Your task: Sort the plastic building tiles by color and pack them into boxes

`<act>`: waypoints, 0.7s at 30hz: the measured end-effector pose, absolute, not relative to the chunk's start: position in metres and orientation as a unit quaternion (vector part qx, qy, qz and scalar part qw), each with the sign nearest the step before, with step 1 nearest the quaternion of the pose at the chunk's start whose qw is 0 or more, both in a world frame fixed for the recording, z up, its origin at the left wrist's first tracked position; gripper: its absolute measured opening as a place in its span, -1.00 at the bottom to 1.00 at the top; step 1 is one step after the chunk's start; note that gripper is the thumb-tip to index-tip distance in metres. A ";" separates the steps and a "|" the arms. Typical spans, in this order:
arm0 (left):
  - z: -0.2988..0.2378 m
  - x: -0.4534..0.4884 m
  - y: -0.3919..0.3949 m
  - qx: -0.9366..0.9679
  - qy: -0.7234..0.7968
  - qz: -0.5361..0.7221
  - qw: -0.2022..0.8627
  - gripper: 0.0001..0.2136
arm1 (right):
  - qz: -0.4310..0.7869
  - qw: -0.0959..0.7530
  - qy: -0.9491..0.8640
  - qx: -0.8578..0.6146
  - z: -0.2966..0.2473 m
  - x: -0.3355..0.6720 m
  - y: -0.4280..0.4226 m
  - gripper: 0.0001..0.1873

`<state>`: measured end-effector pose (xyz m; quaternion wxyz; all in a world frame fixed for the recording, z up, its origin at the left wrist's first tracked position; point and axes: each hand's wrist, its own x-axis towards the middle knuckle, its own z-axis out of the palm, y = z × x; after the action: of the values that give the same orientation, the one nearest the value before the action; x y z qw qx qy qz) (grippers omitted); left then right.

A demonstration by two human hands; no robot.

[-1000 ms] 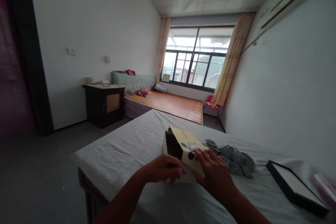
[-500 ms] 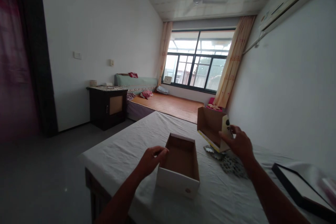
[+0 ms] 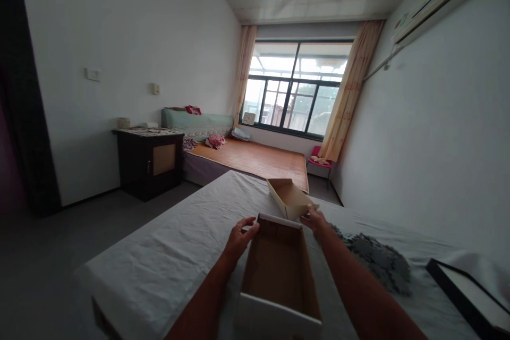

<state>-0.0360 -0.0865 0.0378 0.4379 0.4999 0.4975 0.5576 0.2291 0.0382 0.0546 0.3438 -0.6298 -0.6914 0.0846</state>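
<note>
A white cardboard box (image 3: 279, 311) with a brown inside lies in front of me on the pale sheet, its open side up. My left hand (image 3: 240, 235) is at its far left corner, thumb and fingers closed on the rim. Just beyond it is a shallower cardboard lid (image 3: 285, 199), hollow side up and slightly tilted. My right hand (image 3: 314, 218) grips the lid by its near right corner. Whether the lid rests on the sheet or hangs just above it, I cannot tell.
A dark grey lacy cloth (image 3: 376, 260) lies right of my right forearm. Farther right is a black-framed flat object (image 3: 470, 297). Beyond the sheeted table (image 3: 171, 239) stand a bed with an orange mat (image 3: 255, 156), a dark cabinet (image 3: 147, 162) and a pink chair (image 3: 319, 162).
My right hand has brought the lid left and down, from above the grey cloth to beyond the box. My left hand has shifted to the box's far corner. The view has turned slightly right.
</note>
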 end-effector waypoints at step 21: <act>0.043 0.054 -0.059 0.524 0.555 0.551 0.337 -0.53 | -0.003 0.128 -0.666 -0.735 0.012 0.419 -0.039 -0.10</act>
<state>0.0536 -0.0592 0.0434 0.3370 0.5243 0.5551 0.5508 0.4195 -0.0386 0.0124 0.1276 -0.7351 -0.6659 -0.0026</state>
